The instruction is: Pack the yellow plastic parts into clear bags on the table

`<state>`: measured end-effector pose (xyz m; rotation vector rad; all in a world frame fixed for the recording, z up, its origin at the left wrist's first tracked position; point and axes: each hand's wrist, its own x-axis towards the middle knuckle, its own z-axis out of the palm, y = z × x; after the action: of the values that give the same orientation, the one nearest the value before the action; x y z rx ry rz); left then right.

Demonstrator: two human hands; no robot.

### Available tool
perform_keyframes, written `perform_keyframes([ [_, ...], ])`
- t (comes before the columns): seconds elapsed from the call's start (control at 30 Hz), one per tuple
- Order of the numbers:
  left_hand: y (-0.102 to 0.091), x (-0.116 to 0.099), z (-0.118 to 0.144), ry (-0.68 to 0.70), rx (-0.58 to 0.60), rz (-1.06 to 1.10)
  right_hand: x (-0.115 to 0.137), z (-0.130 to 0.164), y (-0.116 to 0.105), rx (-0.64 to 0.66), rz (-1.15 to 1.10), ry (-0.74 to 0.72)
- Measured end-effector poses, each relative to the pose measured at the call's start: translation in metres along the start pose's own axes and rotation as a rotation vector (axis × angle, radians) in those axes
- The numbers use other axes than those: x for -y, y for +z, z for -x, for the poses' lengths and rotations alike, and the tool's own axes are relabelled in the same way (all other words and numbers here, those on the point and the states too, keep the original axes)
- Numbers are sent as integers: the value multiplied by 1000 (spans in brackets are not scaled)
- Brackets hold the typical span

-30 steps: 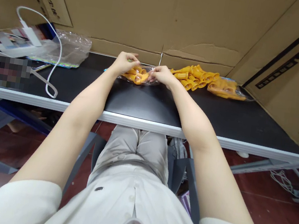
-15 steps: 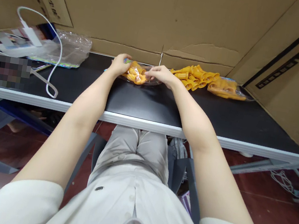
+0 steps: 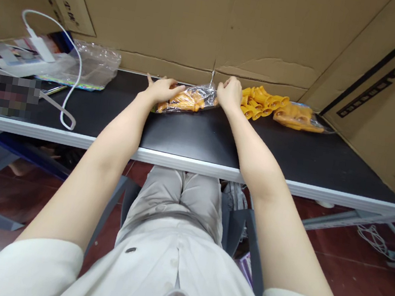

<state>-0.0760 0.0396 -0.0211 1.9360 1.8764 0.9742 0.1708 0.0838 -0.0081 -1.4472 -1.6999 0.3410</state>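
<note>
A clear plastic bag [image 3: 190, 100] filled with orange plastic parts lies stretched sideways on the black table [image 3: 191, 137]. My left hand [image 3: 162, 89] grips its left end and my right hand [image 3: 230, 94] grips its right end. Just right of my right hand is a loose pile of orange cone-shaped parts [image 3: 263, 102]. Beyond it lies another filled bag of orange parts [image 3: 298, 117].
At the far left lie a heap of clear empty bags [image 3: 92, 65], a white charger with its cable [image 3: 69, 77] looping over the table, and some papers. Cardboard boxes [image 3: 217, 21] wall the back and right. My lap and the table's front edge are below.
My hands have moved apart, pulling the bag out flat between them. The right hand has shifted right and back toward the loose pile; the bag now lies lengthwise.
</note>
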Motion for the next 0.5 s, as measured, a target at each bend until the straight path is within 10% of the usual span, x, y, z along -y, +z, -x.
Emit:
perform_keyframes([
  [0.5,-12,6,-11,-187,-182,111,12,19,12,339,-427,361],
])
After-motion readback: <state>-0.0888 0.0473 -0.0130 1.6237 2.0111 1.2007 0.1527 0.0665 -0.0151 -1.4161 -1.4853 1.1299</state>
